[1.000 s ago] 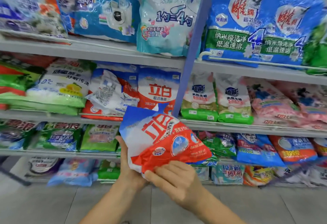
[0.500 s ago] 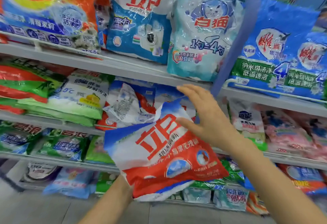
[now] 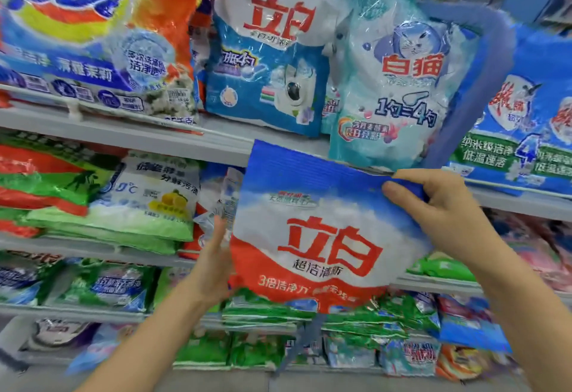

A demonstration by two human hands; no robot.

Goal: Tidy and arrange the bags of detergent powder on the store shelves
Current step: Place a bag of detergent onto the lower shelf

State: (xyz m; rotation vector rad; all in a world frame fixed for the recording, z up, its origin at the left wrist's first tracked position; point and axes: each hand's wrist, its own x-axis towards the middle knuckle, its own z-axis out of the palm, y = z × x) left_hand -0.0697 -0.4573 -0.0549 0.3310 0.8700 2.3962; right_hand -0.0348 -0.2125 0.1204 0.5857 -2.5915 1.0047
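Blue, white and red detergent bag (image 3: pixel 312 236) held upright in front of the middle shelf (image 3: pixel 93 247).
The right hand (image 3: pixel 445 205) pinches its top right corner. The left hand (image 3: pixel 213 264), motion-blurred, lays straight fingers against its left edge. The bag hides the stock behind it, though a crumpled bag (image 3: pixel 216 202) peeks out at left. Above, a pale cat-printed bag (image 3: pixel 399 88) overhangs the upper shelf (image 3: pixel 123 133) beside a blue post (image 3: pixel 489 75).

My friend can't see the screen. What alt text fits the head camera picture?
A person holds a red, white and blue detergent bag upright before store shelves, the right hand pinching its top right corner and the left hand flat against its left edge. Other colourful bags crowd every shelf in view.
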